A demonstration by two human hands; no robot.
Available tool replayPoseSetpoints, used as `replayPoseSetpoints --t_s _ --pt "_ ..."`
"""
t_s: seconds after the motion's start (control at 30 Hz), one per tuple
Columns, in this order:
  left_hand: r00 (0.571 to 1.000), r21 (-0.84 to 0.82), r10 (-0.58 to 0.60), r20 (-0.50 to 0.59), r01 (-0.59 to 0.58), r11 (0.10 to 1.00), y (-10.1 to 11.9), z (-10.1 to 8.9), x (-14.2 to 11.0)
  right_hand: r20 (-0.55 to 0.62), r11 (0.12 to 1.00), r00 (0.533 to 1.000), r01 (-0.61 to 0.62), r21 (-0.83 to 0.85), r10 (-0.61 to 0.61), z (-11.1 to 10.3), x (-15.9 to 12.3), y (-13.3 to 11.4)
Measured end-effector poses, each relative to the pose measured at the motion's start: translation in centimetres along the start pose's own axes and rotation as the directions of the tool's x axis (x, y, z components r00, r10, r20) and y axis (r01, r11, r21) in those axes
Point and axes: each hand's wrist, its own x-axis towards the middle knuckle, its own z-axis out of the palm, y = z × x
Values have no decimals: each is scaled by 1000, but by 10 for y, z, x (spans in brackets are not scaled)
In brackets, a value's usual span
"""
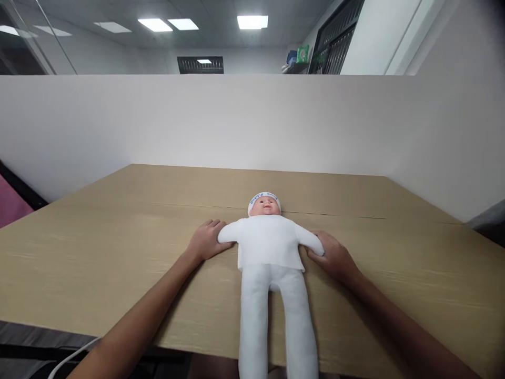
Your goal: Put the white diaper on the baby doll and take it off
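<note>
Steadying a soft white doll (271, 239) by both outstretched arms, I have it face up on a wooden table (98, 252), its head toward the far edge and its legs (254, 316) running down to the near edge and out of view. My left hand (205, 241) is closed narrow about one doll arm (232, 231), thumb on the side toward the near edge, fingers on the far side and partly hidden. My right hand (337, 258) holds the other doll arm (310, 239) in a similar grip, its fingertips partly out of sight; I cannot tell how hard either hand squeezes.

The arm in my right hand slopes more toward the near edge than the one in my left, and I judge that matching their heights would level the shoulders. Light, equal tension looks best, since the padded arms would likely give under a strong pull, and an uneven one could twist the body. With the legs reaching the near edge, a tug that way might slide the doll off, so I would favour sideways pressure, palms low, leaving the white top (268, 242) flat and the lettered headband (264, 196) undisturbed.
</note>
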Motion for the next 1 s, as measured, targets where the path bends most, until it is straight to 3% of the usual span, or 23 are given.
replayPoseSetpoints --t_s 0.33,0.6,0.8,1.0 --pt "989 28 -61 -133 65 997 -52 25 76 -78 999 996 -40 5 41 23 94 29" --pt "959 106 -154 -238 183 977 -77 47 126 -146 992 987 53 -117 -70 39 162 51" --pt "961 111 -163 -224 192 975 -87 58 152 -138 987 986 72 -144 -92 43 185 70" --pt "951 63 -218 -218 237 970 -86 60 150 -137 982 983 98 -159 -120 49 187 81"
